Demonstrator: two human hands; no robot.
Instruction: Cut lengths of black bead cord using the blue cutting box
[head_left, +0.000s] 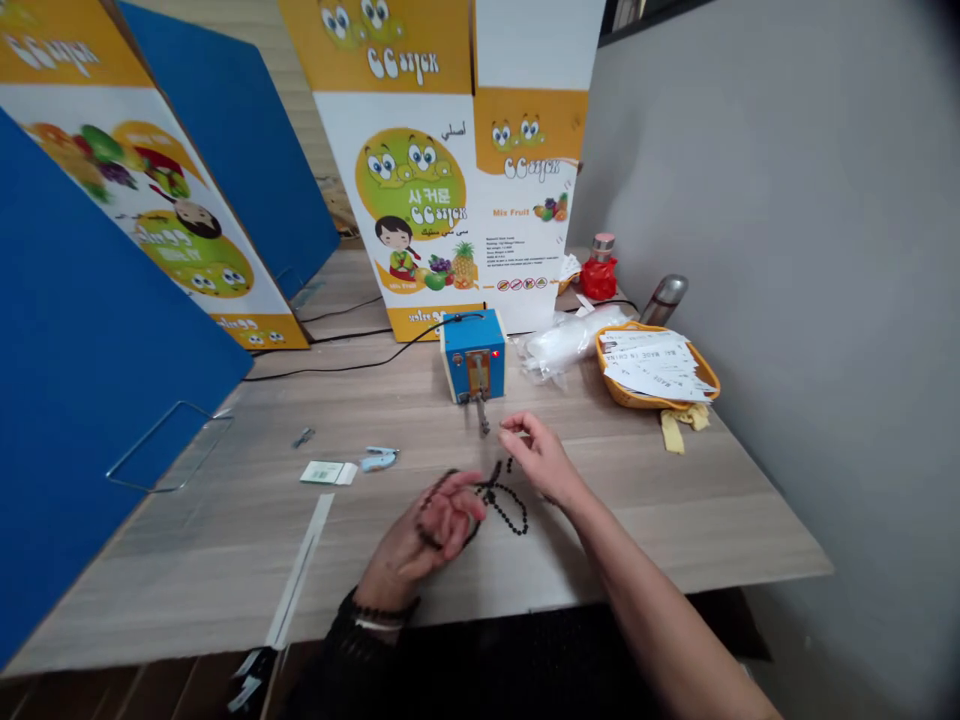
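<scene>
A string of dark beads (517, 525) is looped round the fingers of my left hand (439, 525), which is curled palm up. Its free loop lies on the table just right of those fingers. My right hand (544, 462) hovers higher and to the right, thumb and forefinger pinched together. What is between them is too small to make out; a few dark beads hang just below. Beyond both hands stands a small blue box-shaped machine (474, 355) with a lit red light. Its metal arm points toward me, and its tip is close to the right fingertips.
A light-blue stapler (379, 459), a small white-green box (328, 473) and a metal clip (304, 437) lie left. At right are a yellow basket (641, 398) of paper labels, plastic bags (566, 345) and a steel flask (665, 298). Printed cartons (435, 110) stand behind.
</scene>
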